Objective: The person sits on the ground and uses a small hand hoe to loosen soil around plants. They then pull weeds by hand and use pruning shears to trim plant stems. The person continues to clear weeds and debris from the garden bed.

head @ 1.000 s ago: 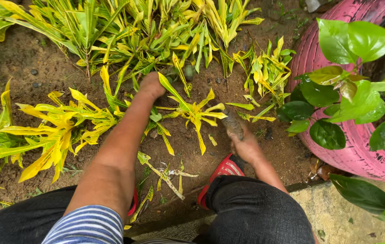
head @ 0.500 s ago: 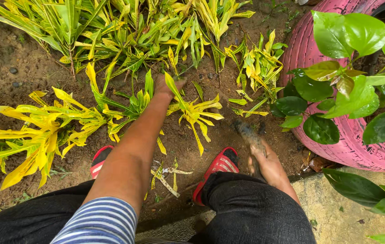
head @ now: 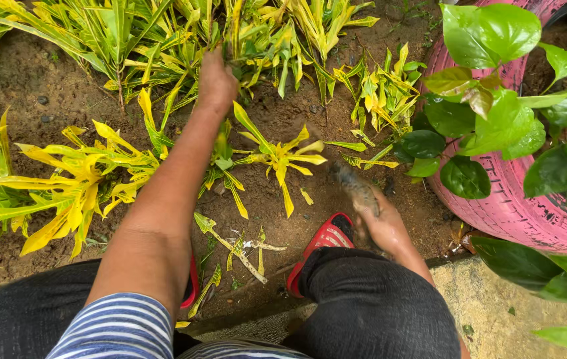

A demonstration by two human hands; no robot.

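here, left hand [head: 216,83] stretched far forward, closed around stems of a yellow-green croton plant [head: 243,40] rooted in the brown soil [head: 44,80]. right hand [head: 380,223] low beside the red sandal [head: 323,242], gripping a blurred, soil-caked tool [head: 356,189] pointed at the dirt. pink painted tyre planter [head: 509,206] just right, holding broad green leaves.

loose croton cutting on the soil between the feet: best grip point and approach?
Probably the bare woody stem end of the loose cutting, which lies flat, running diagonally toward the red sandal. Come from above, fingers pinching across the stem, since the leafy end is floppy. The right hand is nearer; the left hand is up in the leafy plants.
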